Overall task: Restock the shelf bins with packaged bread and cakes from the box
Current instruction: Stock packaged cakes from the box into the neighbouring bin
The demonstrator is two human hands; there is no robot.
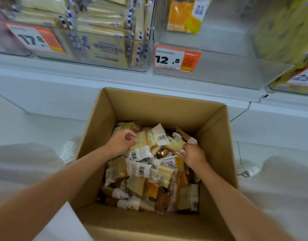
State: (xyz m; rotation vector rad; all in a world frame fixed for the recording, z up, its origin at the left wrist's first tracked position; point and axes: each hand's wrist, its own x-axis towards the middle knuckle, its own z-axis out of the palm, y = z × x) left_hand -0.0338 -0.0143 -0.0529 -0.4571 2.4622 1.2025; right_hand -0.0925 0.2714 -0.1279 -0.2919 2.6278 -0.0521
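White shelving behind the cardboard box (217, 136), with a near-empty bin (227, 75) above its far wall and a full bread bin (115, 66) above its far left corner. Inside the box, packaged cakes (149, 185) heaped loose, long axes lying every way. Left hand (121, 141) at the heap's far left, pinching a yellow pack (141, 139) by its edge; right hand (193, 155) at the far right, curled on another pack (175, 145). Hands apart. Likely next: lifting up and forward over the far wall, right hand nearer the near-empty bin.

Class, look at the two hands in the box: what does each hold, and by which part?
The left hand pinches a yellow packet by its left edge. The right hand grips a second packet by its right end.
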